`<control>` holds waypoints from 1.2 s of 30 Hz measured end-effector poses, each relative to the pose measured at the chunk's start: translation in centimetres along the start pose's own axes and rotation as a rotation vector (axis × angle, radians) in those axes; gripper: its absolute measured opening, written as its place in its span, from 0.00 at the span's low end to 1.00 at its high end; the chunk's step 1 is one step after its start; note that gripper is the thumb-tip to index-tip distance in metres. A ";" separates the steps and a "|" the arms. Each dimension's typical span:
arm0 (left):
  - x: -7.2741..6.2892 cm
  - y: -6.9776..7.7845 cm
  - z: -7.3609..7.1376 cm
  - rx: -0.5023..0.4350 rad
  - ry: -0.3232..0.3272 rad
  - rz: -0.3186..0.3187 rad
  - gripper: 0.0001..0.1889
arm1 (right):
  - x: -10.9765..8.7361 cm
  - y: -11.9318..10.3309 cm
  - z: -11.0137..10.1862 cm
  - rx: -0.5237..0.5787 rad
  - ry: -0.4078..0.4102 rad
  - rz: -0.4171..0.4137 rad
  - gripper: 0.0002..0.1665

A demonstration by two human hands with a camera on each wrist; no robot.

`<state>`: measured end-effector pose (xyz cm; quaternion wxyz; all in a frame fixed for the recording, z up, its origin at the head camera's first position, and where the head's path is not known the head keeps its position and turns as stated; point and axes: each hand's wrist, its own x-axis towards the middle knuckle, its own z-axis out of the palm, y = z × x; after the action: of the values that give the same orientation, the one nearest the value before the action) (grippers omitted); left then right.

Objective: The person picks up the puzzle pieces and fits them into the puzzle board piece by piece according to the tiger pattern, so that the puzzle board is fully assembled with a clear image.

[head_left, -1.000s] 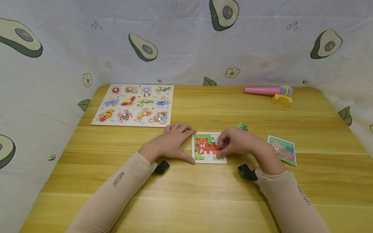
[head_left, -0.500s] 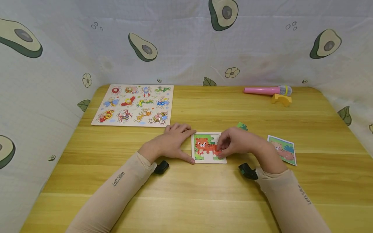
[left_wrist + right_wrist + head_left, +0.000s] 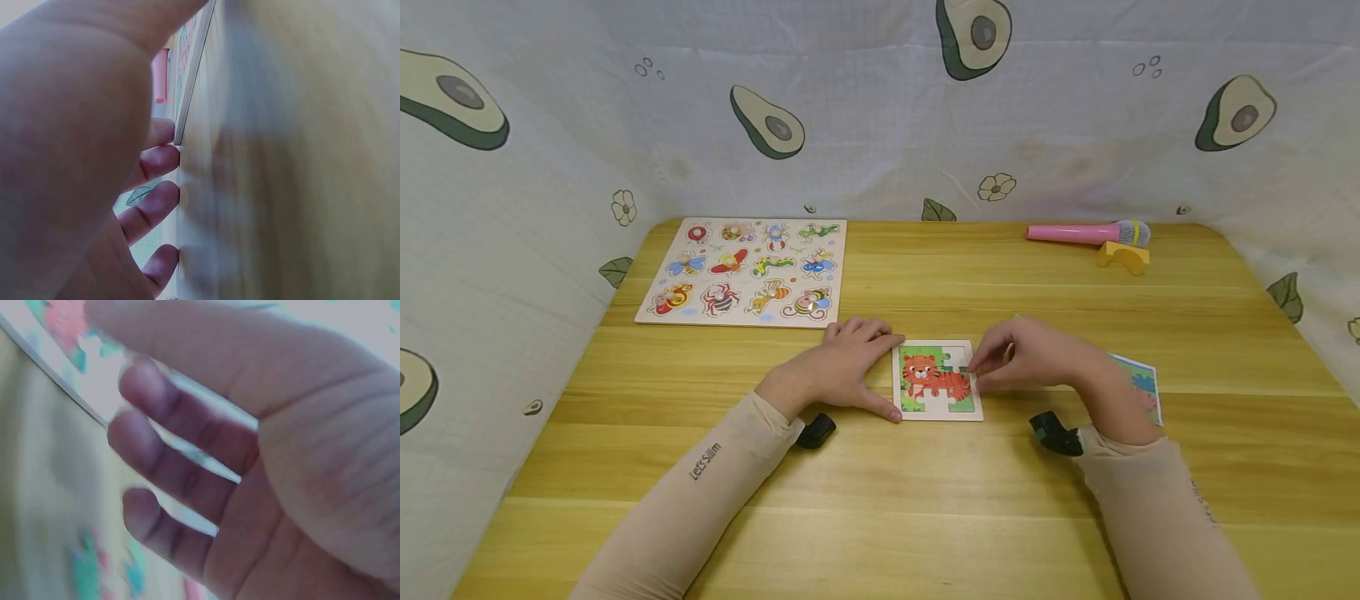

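Note:
A small tiger jigsaw puzzle (image 3: 936, 403) lies flat at the table's middle, with bare gaps at its lower middle and upper right. My left hand (image 3: 846, 371) rests at its left side, index finger and thumb spread to the two left corners. In the left wrist view, the other fingertips (image 3: 161, 199) touch the table. At the puzzle's right edge hovers my right hand (image 3: 1030, 354), fingers loosely bent. Nothing shows between thumb and fingers in the right wrist view, where the puzzle's edge (image 3: 94, 394) is just beyond the fingertips. Blurred loose puzzle pieces (image 3: 86, 569) lie below that hand.
A picture card (image 3: 1142, 387) sits right of the puzzle, partly hidden by the right forearm. An insect peg puzzle board (image 3: 741, 321) occupies the back left. A pink toy microphone (image 3: 1075, 234) leans on a yellow arch block (image 3: 1123, 258) at the back right.
My right hand has lifted off the tiger puzzle and moved right, uncovering the tiger's rear piece. It now hides most of the green loose piece and part of the card. The left hand stays put.

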<state>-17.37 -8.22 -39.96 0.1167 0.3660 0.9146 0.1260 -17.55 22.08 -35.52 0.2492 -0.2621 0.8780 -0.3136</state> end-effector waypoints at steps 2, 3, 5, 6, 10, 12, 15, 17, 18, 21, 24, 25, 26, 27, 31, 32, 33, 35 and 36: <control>0.0 0.0 0.0 -0.003 -0.001 0.000 0.59 | -0.9 0.4 -0.8 -0.017 0.048 0.045 0.10; 0.0 0.1 0.0 -0.005 -0.003 -0.001 0.59 | -1.3 0.7 -1.3 -0.023 0.067 0.065 0.12; -0.1 0.1 0.0 -0.007 -0.008 -0.003 0.60 | -2.2 1.4 -2.0 -0.028 0.098 0.110 0.15; -0.1 0.1 0.0 -0.010 -0.009 -0.005 0.60 | -2.6 1.7 -2.3 -0.032 0.112 0.125 0.17; -0.1 0.1 0.1 -0.011 -0.010 -0.010 0.60 | -3.5 2.8 -3.1 -0.007 0.131 0.171 0.23; -0.1 0.1 0.1 -0.013 -0.007 -0.011 0.60 | -3.7 3.1 -3.3 -0.001 0.127 0.182 0.25; -0.1 0.1 0.2 -0.011 -0.006 -0.012 0.60 | -3.7 3.4 -3.3 -0.004 0.115 0.198 0.25; -0.1 0.1 0.2 -0.011 -0.007 -0.011 0.60 | -3.6 3.6 -3.2 -0.011 0.106 0.212 0.25; -0.1 0.1 0.2 -0.010 -0.008 -0.011 0.60 | -3.6 3.7 -3.2 -0.016 0.101 0.219 0.25; -0.1 0.1 0.1 -0.006 -0.008 -0.008 0.60 | -3.5 4.1 -2.9 -0.023 0.085 0.243 0.24; -0.1 0.1 0.1 -0.009 -0.006 -0.006 0.60 | -3.4 4.3 -2.8 -0.030 0.077 0.247 0.24; -0.2 0.1 0.1 -0.009 -0.006 -0.005 0.60 | -3.4 4.3 -2.8 -0.032 0.076 0.248 0.24; -0.2 0.1 0.1 -0.009 -0.007 -0.006 0.60 | -3.4 4.3 -2.8 -0.035 0.075 0.247 0.24; -0.2 0.1 0.1 -0.009 -0.008 -0.006 0.60 | -3.4 4.3 -2.7 -0.036 0.074 0.248 0.24; -0.1 0.1 0.1 -0.006 -0.009 -0.009 0.60 | -3.4 4.4 -2.9 -0.041 0.069 0.249 0.24; -0.1 0.1 0.1 -0.005 -0.009 -0.009 0.60 | -3.4 4.4 -2.9 -0.040 0.070 0.251 0.24; -0.1 0.1 0.1 -0.007 -0.010 -0.009 0.60 | -3.4 4.4 -2.9 -0.037 0.070 0.252 0.24; -0.1 0.1 0.0 -0.008 -0.010 -0.011 0.60 | -3.4 4.4 -2.8 -0.033 0.072 0.253 0.23; -0.1 0.1 0.0 -0.009 -0.011 -0.012 0.60 | -3.4 4.4 -2.8 -0.031 0.074 0.255 0.23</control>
<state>-17.19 -8.24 -39.95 0.1239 0.3609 0.9155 0.1272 -18.09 28.24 -35.68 0.2502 -0.1405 0.9175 -0.2753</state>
